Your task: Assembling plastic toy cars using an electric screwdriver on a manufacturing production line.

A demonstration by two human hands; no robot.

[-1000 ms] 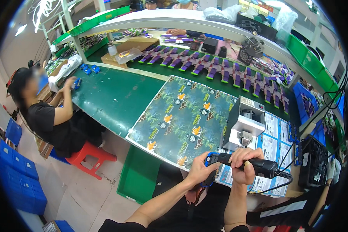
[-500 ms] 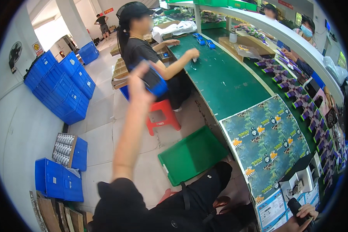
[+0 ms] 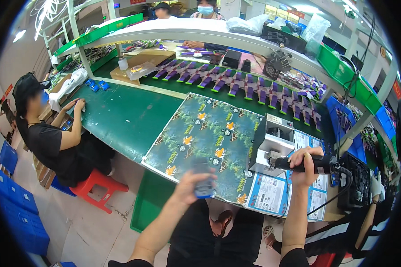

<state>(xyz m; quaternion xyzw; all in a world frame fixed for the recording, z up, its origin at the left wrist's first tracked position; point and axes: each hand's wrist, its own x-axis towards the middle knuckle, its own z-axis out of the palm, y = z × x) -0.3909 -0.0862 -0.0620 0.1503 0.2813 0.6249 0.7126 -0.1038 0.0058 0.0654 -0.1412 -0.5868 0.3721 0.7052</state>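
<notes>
The black power screwdriver (image 3: 325, 164) is lying level in the right hand (image 3: 303, 165), whose fingers are wrapping closely round its barrel; it is probably weighing moderately, rigid and smooth, so the mid-barrel is offering the best hold. The left hand (image 3: 190, 187) is half-curling around a blurred dark, blue-edged piece (image 3: 204, 190), likely light, stiff plastic, best pinched by its sides. Beyond the left hand, a patterned sheet (image 3: 200, 142) is covering the bench; left of it, bare green tabletop (image 3: 129, 111) is stretching toward a seated co-worker (image 3: 49, 138).
</notes>
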